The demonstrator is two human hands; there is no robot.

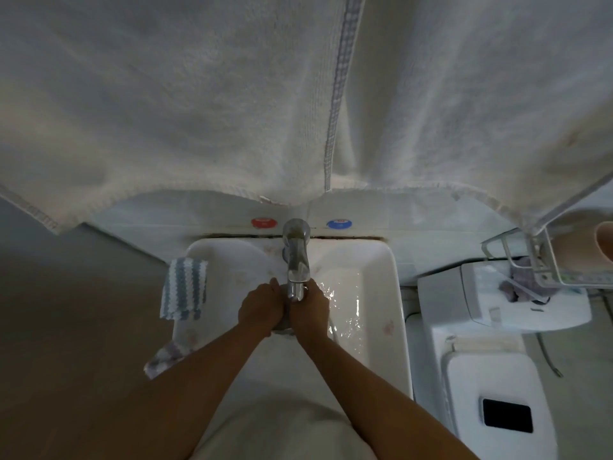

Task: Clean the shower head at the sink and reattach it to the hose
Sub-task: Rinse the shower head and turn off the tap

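The shower head (284, 324) is held over the white sink (396, 293), just below the spout of the chrome tap (296, 257), and is almost wholly covered by the two hands; only a grey sliver is seen between and beneath them. The left hand (259, 308) is wrapped round it from the left with fingers curled, and the right hand (309, 312) is closed on it from the right, the two hands touching. Water is seen glinting in the basin to the right of the hands. A blue-and-white striped cloth (183, 288) is draped over the sink's left rim. White towels (199, 111) are hung above, over red and blue knobs.
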